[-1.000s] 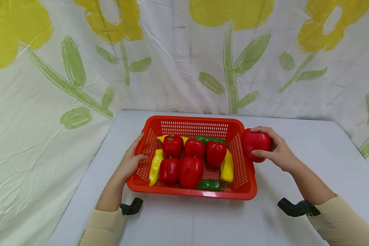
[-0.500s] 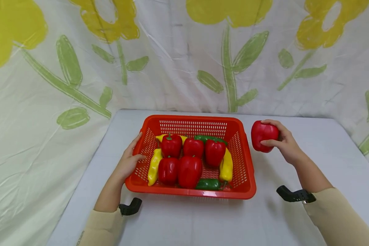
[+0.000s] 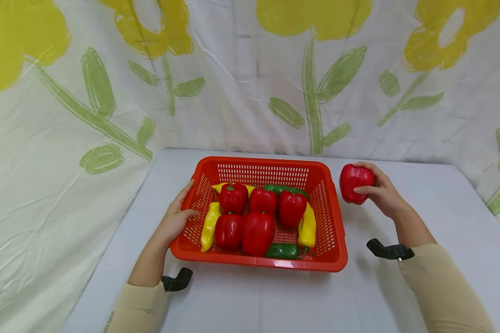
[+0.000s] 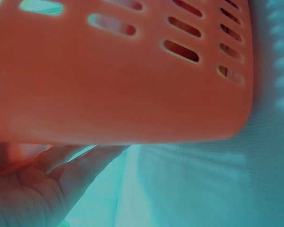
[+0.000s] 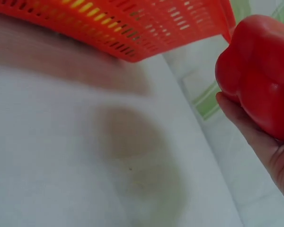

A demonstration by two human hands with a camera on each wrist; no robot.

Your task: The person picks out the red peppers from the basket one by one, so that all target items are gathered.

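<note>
My left hand (image 3: pixel 176 221) grips the left rim of a red perforated plastic basket (image 3: pixel 258 261), thumb over the edge and fingers along the outside. The basket wall (image 4: pixel 118 94) fills most of the left wrist view, with part of that hand showing below it. Beyond the basket's right rim, my right hand (image 3: pixel 381 189) holds a red bell pepper (image 3: pixel 355 184) between thumb and fingers. In the right wrist view this pepper (image 5: pixel 260 75) is up off the table, its shadow falling on the white surface.
Inside the basket lie several red bell peppers (image 3: pixel 258 233), long yellow peppers (image 3: pixel 210 226) and green ones (image 3: pixel 282 250). The white table (image 3: pixel 241 305) ends at the back against a hanging flower-print cloth (image 3: pixel 233 106).
My right hand has carried the bell pepper from against the basket's right rim out to the right and farther back, then stayed nearly still. The left hand keeps its grip on the basket.
</note>
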